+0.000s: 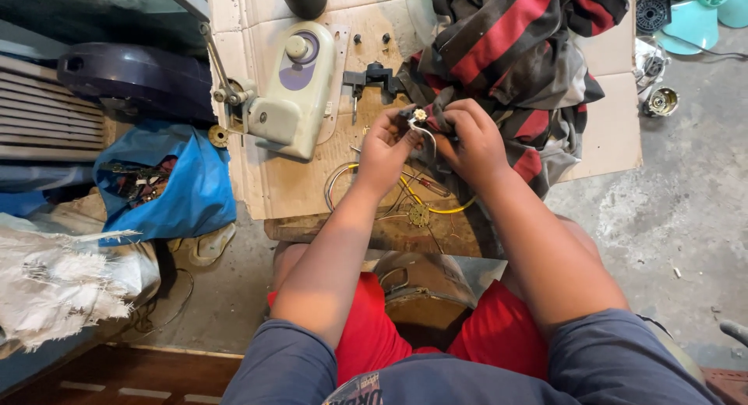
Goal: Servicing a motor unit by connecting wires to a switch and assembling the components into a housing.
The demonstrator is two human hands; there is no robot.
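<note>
Both hands meet over the middle of the cardboard sheet [273,194], left hand [383,152] and right hand [475,144] touching a small part [418,118], perhaps a switch. A fan housing [296,89] lies left of them, crumpled cloth [514,54] behind and right, coiled wires [405,198] beneath.

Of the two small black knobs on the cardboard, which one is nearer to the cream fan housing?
The left black knob; it lies beside the cream fan housing, while the other knob sits further right.
</note>
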